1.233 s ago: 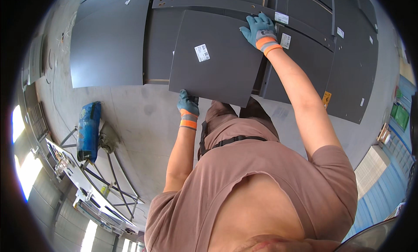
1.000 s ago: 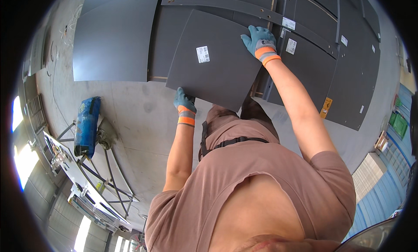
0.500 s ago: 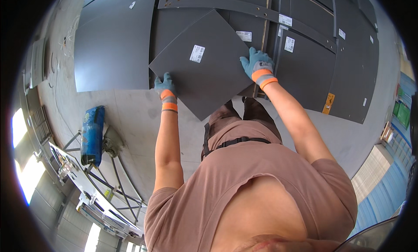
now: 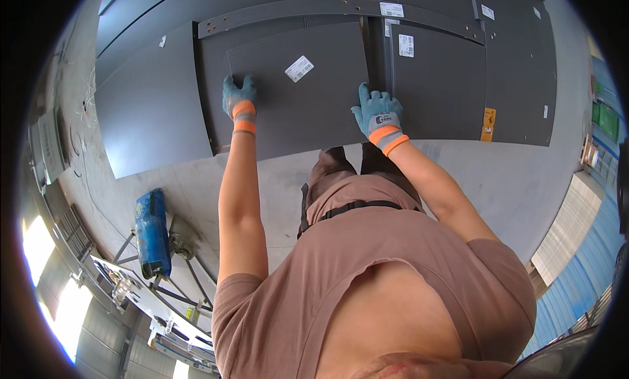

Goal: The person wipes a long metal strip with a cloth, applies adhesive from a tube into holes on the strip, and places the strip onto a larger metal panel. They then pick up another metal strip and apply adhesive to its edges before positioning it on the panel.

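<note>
Head view: left hand (image 4: 237, 98) and right hand (image 4: 377, 113), gloved, fingers clamped on a dark grey panel (image 4: 295, 100); white label (image 4: 299, 68) on it.

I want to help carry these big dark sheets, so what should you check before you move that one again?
1. Left hand gloved and on the top sheet, at its left edge: ok.
2. Right hand gloved and on the sheet, at its right edge: ok.
3. Grip closed around the edges: cannot tell; the fingers look laid flat on the sheet.
4. Sheet lined up with the stack under it: cannot tell, the lower edge is hidden behind the legs.
5. Floor to the right free of clutter: ok.
6. Blue cylinder and metal frame apart from the sheets, on the left: ok.
</note>
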Demonstrator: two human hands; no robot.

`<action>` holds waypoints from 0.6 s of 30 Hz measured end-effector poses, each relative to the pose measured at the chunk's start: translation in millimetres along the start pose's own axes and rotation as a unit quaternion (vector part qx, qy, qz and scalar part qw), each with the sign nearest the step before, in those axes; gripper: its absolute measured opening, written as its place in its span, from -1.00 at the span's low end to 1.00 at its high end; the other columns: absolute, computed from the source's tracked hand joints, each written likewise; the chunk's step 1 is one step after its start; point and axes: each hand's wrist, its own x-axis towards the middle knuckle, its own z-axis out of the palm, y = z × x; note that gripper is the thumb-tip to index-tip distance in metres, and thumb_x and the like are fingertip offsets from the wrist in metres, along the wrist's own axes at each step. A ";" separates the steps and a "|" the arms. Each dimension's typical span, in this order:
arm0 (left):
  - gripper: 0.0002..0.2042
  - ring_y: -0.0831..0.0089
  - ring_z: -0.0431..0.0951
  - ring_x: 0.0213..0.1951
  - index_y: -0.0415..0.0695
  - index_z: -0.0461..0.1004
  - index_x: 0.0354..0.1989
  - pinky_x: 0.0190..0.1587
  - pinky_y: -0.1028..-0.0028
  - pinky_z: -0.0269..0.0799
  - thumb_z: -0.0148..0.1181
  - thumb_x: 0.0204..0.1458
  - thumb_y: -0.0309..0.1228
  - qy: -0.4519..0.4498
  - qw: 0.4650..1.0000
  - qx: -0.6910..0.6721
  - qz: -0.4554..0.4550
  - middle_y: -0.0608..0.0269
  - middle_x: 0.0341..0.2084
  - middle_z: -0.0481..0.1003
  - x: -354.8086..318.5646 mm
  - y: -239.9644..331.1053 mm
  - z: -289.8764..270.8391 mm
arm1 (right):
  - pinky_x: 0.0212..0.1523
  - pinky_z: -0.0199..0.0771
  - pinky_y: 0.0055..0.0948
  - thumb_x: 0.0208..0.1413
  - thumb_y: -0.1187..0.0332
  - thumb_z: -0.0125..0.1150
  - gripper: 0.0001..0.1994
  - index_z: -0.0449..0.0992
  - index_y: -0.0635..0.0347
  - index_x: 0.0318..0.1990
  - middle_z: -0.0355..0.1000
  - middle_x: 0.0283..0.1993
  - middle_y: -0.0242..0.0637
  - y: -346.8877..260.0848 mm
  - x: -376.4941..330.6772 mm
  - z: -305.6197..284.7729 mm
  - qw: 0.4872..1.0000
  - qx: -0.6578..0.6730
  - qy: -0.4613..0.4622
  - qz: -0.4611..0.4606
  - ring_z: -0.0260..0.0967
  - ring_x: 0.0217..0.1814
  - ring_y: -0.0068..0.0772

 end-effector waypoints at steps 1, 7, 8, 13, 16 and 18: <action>-0.25 -0.03 0.54 0.24 -0.17 0.43 0.34 0.31 0.13 0.42 0.37 0.04 0.05 -0.018 0.999 0.021 0.017 -0.07 0.20 0.55 4.4 13.1 4.3 | 0.13 0.50 0.03 0.17 -0.13 0.32 -0.25 0.32 0.10 0.41 0.48 0.18 -0.16 4.7 -2.9 2.0 0.998 -0.010 0.051 -0.026 0.44 0.22 -0.11; -0.21 -0.08 0.41 0.33 -0.11 0.37 0.39 0.36 0.06 0.37 0.35 0.03 0.09 -0.002 0.992 0.116 0.038 -0.04 0.29 0.43 -7.0 48.0 23.5 | 0.57 -0.02 0.16 0.05 -0.17 0.39 -0.17 0.39 0.10 0.41 0.27 0.46 -0.17 24.6 -19.1 10.4 0.982 -0.004 0.151 -0.109 0.11 0.55 -0.05; -0.20 -0.10 0.39 0.34 -0.10 0.36 0.40 0.36 0.05 0.36 0.35 0.03 0.09 -0.001 0.991 0.129 0.026 -0.04 0.32 0.40 -8.4 49.8 25.2 | 0.61 -0.09 0.18 0.04 -0.19 0.39 -0.15 0.38 0.10 0.42 0.26 0.48 -0.15 27.6 -21.7 14.3 0.982 0.005 0.152 -0.113 0.08 0.58 -0.04; -0.18 -0.12 0.37 0.35 -0.10 0.33 0.43 0.37 0.04 0.35 0.34 0.03 0.11 -0.022 0.989 0.145 0.036 -0.05 0.33 0.38 -5.3 55.8 28.4 | 0.65 -0.31 0.22 0.09 -0.29 0.29 -0.05 0.25 0.10 0.52 0.11 0.60 -0.19 35.4 -31.4 32.5 0.988 -0.008 0.112 -0.101 -0.13 0.69 -0.06; -0.17 -0.12 0.36 0.36 -0.10 0.31 0.44 0.38 0.05 0.34 0.34 0.04 0.10 -0.027 0.987 0.153 0.035 -0.05 0.34 0.37 -5.6 61.0 32.4 | 0.66 -0.38 0.22 0.12 -0.33 0.24 -0.04 0.21 0.07 0.55 0.07 0.63 -0.22 39.6 -32.9 36.2 0.990 -0.016 0.099 -0.095 -0.19 0.71 -0.07; -0.17 -0.12 0.35 0.37 -0.10 0.31 0.45 0.39 0.06 0.33 0.34 0.04 0.10 -0.029 0.988 0.152 0.031 -0.05 0.36 0.36 -8.0 64.7 34.3 | 0.66 -0.35 0.22 0.09 -0.30 0.28 -0.05 0.24 0.09 0.53 0.08 0.62 -0.21 43.2 -33.8 38.1 0.988 -0.001 0.116 -0.098 -0.17 0.71 -0.06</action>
